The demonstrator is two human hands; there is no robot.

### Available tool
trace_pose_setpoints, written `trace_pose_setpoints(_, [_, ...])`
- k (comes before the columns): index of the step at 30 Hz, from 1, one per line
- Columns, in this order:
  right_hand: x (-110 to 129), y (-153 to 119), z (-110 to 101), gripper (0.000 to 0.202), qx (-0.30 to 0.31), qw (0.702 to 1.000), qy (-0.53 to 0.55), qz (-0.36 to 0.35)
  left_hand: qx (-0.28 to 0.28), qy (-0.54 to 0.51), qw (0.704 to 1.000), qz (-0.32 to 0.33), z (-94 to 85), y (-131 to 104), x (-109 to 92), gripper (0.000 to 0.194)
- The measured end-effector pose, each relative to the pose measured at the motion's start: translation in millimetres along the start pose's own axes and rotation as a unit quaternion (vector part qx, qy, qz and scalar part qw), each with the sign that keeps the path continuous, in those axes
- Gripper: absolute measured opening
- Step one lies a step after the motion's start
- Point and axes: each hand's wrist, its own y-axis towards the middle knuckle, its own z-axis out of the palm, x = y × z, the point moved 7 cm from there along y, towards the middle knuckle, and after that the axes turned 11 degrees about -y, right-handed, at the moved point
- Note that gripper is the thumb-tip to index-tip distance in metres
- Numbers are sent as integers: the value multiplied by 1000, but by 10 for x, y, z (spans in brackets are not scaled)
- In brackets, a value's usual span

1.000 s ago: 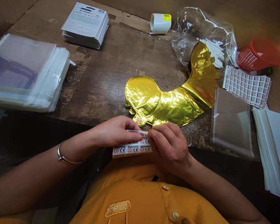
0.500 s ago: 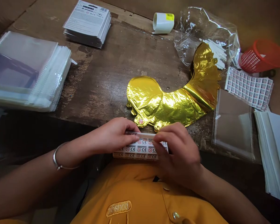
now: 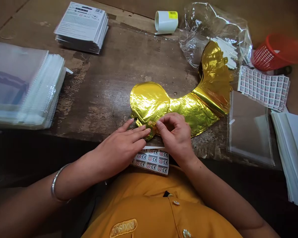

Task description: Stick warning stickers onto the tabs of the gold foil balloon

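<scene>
A flat gold foil balloon (image 3: pixel 150 99) lies near the table's front edge, its far end fanned in stacked layers. My left hand (image 3: pixel 121 147) is stretched out, fingertips resting on the balloon's lower left edge by its small tabs. Thumb and forefinger of my right hand (image 3: pixel 177 135) pinch a small sticker (image 3: pixel 152 124) against the foil, partly hidden by the fingertips. Below both hands, at the table's edge, is a sheet of CE stickers (image 3: pixel 151 160), partly covered by my left hand.
Clear plastic sleeves (image 3: pixel 15 86) are stacked at left, with printed cards (image 3: pixel 80 23) behind. A white label roll (image 3: pixel 167 23), a plastic bag (image 3: pixel 218 18) with white sticks and a red basket (image 3: pixel 270 54) stand at the back. Another sticker sheet (image 3: pixel 263 87) and white papers (image 3: pixel 293 148) lie right.
My right hand has moved from the sticker sheet up onto the balloon with a sticker. My left hand has let go of the sheet and now presses the foil.
</scene>
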Motion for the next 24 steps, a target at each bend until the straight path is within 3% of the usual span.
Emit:
trace_pose_setpoints(18, [37,-36,64,10,0,998,-50,-30,-4,-2,1000,14,-22,23,-34,24])
trace_pose_setpoints(24, [54,-48,93,11,16,993,-115,-23,-19,-3,1000,14,-30,12,-29,20])
